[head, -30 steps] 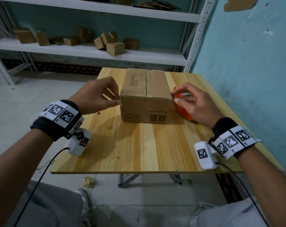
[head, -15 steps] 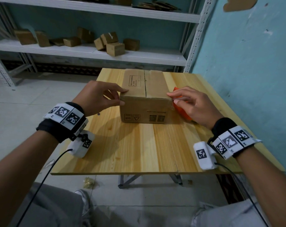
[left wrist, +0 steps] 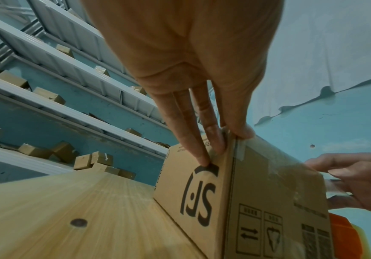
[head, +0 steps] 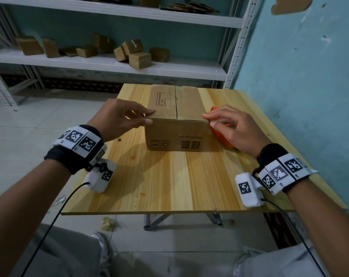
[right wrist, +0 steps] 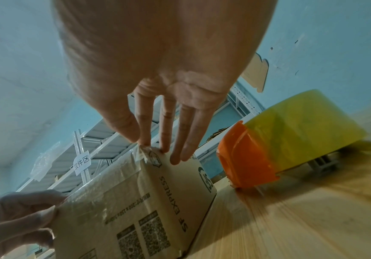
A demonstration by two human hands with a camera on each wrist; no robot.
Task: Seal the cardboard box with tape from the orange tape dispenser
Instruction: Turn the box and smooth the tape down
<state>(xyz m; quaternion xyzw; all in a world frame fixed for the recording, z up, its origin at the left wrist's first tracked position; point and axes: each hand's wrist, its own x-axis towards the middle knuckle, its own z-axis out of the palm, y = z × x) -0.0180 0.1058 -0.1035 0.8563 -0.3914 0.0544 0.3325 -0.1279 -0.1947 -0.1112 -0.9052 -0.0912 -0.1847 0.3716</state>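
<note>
The cardboard box (head: 176, 134) stands closed at the middle of the wooden table (head: 169, 182). Clear tape (left wrist: 277, 168) lies along its near top edge. My left hand (head: 150, 116) pinches the near left top corner, thumb on the front face and straight fingers (left wrist: 213, 138) on the left side. My right hand (head: 208, 119) pinches the near right top corner, where the crinkled tape end (right wrist: 143, 154) wraps round. The orange tape dispenser (right wrist: 244, 157), with its yellowish roll (right wrist: 302, 129), sits on the table just right of the box, mostly behind my right hand in the head view.
A teal wall (head: 309, 86) runs close along the table's right side. White metal shelving (head: 109, 64) with several small cardboard boxes stands behind the table. Bare wood lies between the box and the table's near edge.
Both hands have moved up from the box's sides to its near top corners; index fingers now rest on the top edge. The box and the dispenser have stayed put.
</note>
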